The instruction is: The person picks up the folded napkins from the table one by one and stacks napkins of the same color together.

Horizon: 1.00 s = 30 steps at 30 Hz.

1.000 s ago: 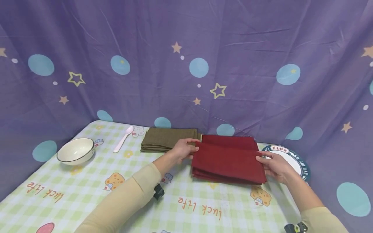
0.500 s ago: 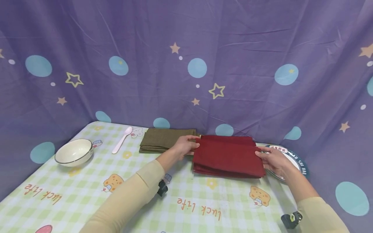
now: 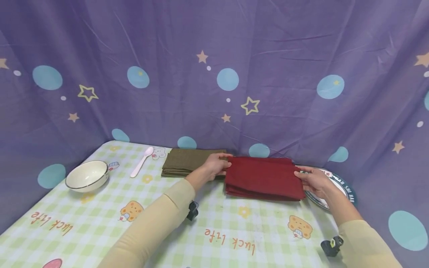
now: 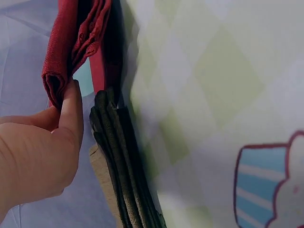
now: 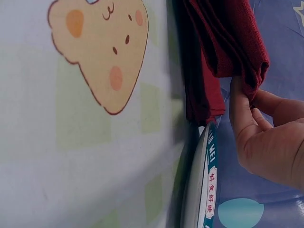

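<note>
A folded dark red cloth is held level between my two hands at the back right of the table. My left hand pinches its left edge, thumb on one face and fingers on the other. At the opposite end, my right hand pinches the right edge in the same way. Both wrist views show a second red cloth lying on the table beneath, with a gap between it and the held one. From the head view the held cloth largely covers it. Below my left hand lies a folded olive-brown cloth.
A plate with a dark teal rim lies under my right hand, beside the lower red cloth. On the left are a cream bowl and a pale pink spoon. A purple curtain hangs along the table's back edge.
Both hands have carried the red cloth slightly farther back toward the curtain, so that it now covers more of the lower red cloth. The grip of both hands stays the same.
</note>
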Available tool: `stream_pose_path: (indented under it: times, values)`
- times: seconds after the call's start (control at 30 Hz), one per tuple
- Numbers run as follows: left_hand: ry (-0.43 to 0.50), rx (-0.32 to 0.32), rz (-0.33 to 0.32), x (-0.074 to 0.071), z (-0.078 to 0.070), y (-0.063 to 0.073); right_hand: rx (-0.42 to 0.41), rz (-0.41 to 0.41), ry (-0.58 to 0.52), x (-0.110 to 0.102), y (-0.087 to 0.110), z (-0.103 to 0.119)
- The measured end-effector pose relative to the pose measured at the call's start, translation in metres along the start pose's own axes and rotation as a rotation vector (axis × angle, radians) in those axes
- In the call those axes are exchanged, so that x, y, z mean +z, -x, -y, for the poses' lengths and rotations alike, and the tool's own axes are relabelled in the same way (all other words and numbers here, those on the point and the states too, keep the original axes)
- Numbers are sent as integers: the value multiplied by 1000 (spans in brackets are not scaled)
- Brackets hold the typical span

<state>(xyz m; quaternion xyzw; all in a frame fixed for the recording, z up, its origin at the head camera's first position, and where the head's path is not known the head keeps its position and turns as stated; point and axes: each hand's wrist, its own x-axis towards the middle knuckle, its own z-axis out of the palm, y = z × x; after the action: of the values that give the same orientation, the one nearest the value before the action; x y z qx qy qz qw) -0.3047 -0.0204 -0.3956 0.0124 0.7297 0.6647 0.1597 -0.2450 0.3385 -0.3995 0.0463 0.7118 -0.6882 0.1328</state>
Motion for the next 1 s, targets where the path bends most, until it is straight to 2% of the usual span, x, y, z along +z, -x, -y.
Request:
stream_pose_path:
  times: [0.37,0.67,1.0]
  values:
    - [-26,-33,-3,0,-5,-4,16,6,33,-4,-9,1]
    - [-14,1,-31,3,-7,-16,63,6,170,-10,-15,11]
    - [-4,-35,-51,6,-9,-23,63,24,164,-14,-24,17]
